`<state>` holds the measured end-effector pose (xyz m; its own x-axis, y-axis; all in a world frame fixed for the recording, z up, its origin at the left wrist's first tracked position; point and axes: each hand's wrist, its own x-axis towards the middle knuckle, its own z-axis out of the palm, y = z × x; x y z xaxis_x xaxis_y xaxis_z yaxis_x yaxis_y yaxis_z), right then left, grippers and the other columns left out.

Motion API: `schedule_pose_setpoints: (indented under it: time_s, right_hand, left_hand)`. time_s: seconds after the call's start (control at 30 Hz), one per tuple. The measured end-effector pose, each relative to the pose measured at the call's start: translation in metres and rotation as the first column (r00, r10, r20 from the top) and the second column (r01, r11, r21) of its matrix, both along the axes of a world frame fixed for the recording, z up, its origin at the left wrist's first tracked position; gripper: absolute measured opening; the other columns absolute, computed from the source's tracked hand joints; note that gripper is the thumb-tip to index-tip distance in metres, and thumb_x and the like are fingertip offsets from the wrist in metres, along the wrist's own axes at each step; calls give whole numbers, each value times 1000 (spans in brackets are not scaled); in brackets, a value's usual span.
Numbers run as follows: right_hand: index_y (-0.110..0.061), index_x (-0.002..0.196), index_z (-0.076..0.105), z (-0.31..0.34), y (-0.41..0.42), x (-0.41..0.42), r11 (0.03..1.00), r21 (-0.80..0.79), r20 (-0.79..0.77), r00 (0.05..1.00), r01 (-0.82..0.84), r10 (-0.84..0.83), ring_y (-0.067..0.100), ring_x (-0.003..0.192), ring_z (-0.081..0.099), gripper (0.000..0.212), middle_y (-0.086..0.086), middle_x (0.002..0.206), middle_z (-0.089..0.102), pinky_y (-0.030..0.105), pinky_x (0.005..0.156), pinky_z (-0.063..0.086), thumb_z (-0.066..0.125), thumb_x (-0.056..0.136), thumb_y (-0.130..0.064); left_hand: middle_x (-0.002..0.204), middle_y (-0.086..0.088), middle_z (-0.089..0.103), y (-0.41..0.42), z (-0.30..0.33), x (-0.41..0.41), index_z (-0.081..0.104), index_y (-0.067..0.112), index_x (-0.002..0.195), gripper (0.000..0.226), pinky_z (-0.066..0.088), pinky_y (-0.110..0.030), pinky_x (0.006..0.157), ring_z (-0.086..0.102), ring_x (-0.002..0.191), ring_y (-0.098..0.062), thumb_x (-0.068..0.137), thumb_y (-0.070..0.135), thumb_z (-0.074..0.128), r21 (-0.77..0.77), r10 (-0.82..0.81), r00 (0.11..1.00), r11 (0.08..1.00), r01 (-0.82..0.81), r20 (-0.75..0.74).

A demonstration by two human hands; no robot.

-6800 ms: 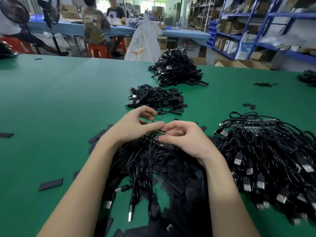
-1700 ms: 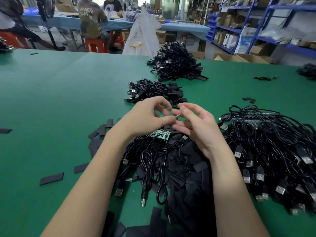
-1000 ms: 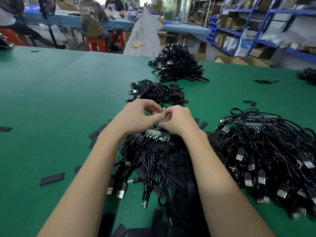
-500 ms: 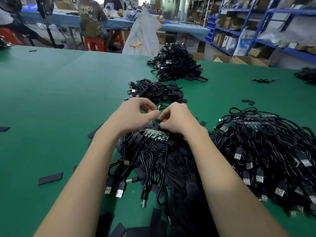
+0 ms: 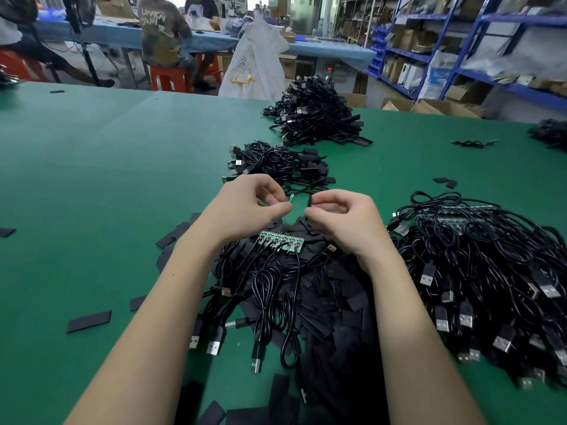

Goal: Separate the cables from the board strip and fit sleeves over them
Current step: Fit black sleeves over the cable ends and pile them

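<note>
Head view looks down over a wide green table [image 5: 92, 179], and most of its left half lies bare apart from a few stray black sleeves [image 5: 89, 321] scattered on it. The right side is crowded: a big heap of black cables [image 5: 491, 271] with plugs fills the lower right of the frame, just beside the right forearm. Two smaller cable piles sit further up the middle, one [image 5: 276, 164] just above the hands and a taller one [image 5: 316, 118] near the far table edge. Beyond that edge, at the top of the frame, people sit at a blue table [image 5: 214, 41], and blue shelves [image 5: 460, 41] stand in the upper right.

Both hands hover at the centre of the frame, close together but not touching. The left hand [image 5: 245, 207] has its fingers curled, thumb and forefinger pinched on the thin tip of a cable [image 5: 291, 198] that pokes out toward the other hand. The right hand [image 5: 343, 216] is also curled, and a small dark piece [image 5: 310, 201], seemingly a sleeve, is nipped at its fingertips; I cannot tell more of it.

Just below the hands the green board strip [image 5: 280, 240] lies on a mound of loose black sleeves [image 5: 322, 302], with several cables [image 5: 267, 286] trailing from it toward the bottom of the frame, their plugs resting on the table.
</note>
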<state>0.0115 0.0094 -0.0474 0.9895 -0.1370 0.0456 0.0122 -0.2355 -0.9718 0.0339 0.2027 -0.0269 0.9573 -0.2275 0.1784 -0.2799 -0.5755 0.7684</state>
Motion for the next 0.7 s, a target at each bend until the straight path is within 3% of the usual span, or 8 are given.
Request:
schedule_pose_setpoints:
  time_s: [0.1,0.2,0.47,0.7]
  right_hand:
    - [-8,105,73,-3,-3,-12,896,444,-15,1000,-1,9,19,86,76,20,6,93,79,21,73,59,77,86,-5]
    - [-3,109,71,-4,-3,-19,781,624,6,1000,-20,21,17,91,75,22,8,97,78,19,74,57,73,88,-2]
    - [-5,103,72,-9,3,-21,691,722,16,1000,-19,11,12,88,74,15,7,95,78,19,78,57,70,89,1]
    - [-2,105,71,-10,2,-20,709,704,41,999,-40,16,15,88,75,18,9,94,78,20,79,58,70,89,4]
  left_hand:
    - [74,12,69,-1,1,-1,71,27,86,10,44,-18,64,60,62,-1,85,32,80,-20,-58,998,998,57,-36]
    - [76,9,71,-2,3,-4,72,26,87,10,43,-11,57,61,63,-1,84,28,81,-43,-133,989,991,131,-68]
    - [78,6,74,-7,4,-7,74,21,88,11,44,-9,59,62,68,-4,83,24,83,-71,-213,973,976,207,-89]
    - [68,13,70,-6,3,-6,74,19,87,9,44,-7,61,62,65,1,84,20,82,-95,-235,968,969,227,-83]
